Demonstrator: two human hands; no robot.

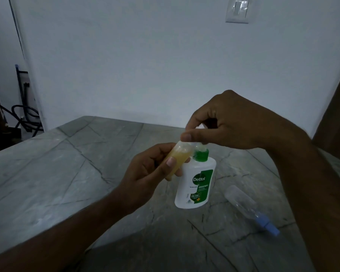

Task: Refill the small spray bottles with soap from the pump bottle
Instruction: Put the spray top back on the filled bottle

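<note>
Standing upright near the middle of the grey stone tabletop [67, 173], the Dettol pump bottle [194, 185] is being worked by the right hand [230, 124], whose fingers are curled down over the pump head with the thumb tip laid along the front; the pump head itself is mostly hidden beneath them. A small spray bottle [177, 160], uncapped and more than half full of yellowish soap, is gripped by the left hand [149, 173], fingers and thumb wrapped round its body, and is tilted so that its open mouth sits just under the right thumb, touching or nearly touching the nozzle; exact contact cannot be made out. A second small spray bottle [249, 209], clear, apparently empty and fitted with a blue sprayer, is lying on its side towards the near right part of the tabletop, well apart from both hands. The step in hand is judged to be pumping soap into the held bottle. It would be done best with the mouth kept squarely beneath the nozzle, the strokes pressed slowly and fully, and the level watched so that room is left for the sprayer stem. Since the pump bottle is steadied only from above, a straight downward push is advised, lest it tip sideways.
</note>
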